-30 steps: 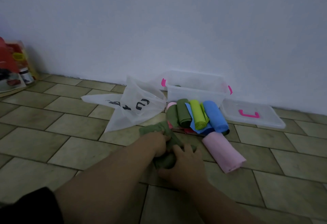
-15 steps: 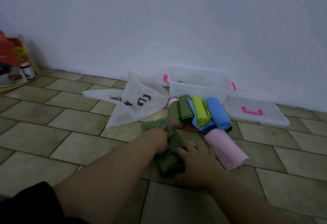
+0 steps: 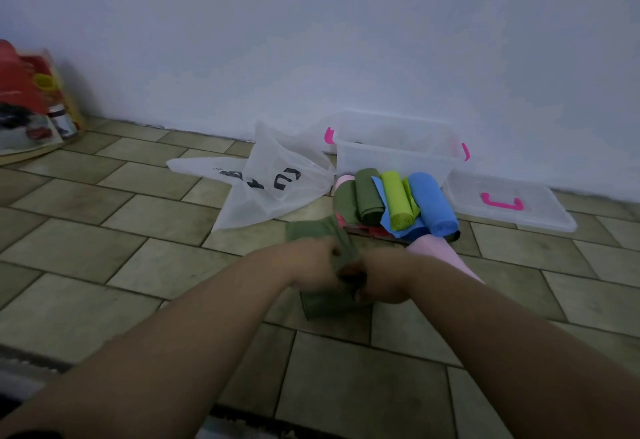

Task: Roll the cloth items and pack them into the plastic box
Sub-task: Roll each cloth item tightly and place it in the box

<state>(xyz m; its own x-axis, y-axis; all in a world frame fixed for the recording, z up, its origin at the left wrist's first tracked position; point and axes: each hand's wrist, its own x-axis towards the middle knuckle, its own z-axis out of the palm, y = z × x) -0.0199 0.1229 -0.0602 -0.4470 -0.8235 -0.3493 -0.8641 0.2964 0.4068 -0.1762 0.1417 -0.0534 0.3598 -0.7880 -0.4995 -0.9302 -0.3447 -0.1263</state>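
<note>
I've both hands, left hand (image 3: 317,267) & right hand (image 3: 379,279), clenched on olive cloth (image 3: 322,234), mid-roll; next: finish, drop into plastic box (image 3: 394,156).

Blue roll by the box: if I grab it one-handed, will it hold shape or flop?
The blue roll looks tightly wound, so it probably keeps shape if gripped around its middle. It is soft cloth: likely light, sagging if pinched at one end. Lying on other rolls, it may roll off when nudged.

We read only partial black characters on the translucent plastic bag (image 3: 273,185): a shape like "U" or "C" and two further marks, too creased to make out. Print on the red package (image 3: 24,92) at far left is blurred beyond reading.
</note>
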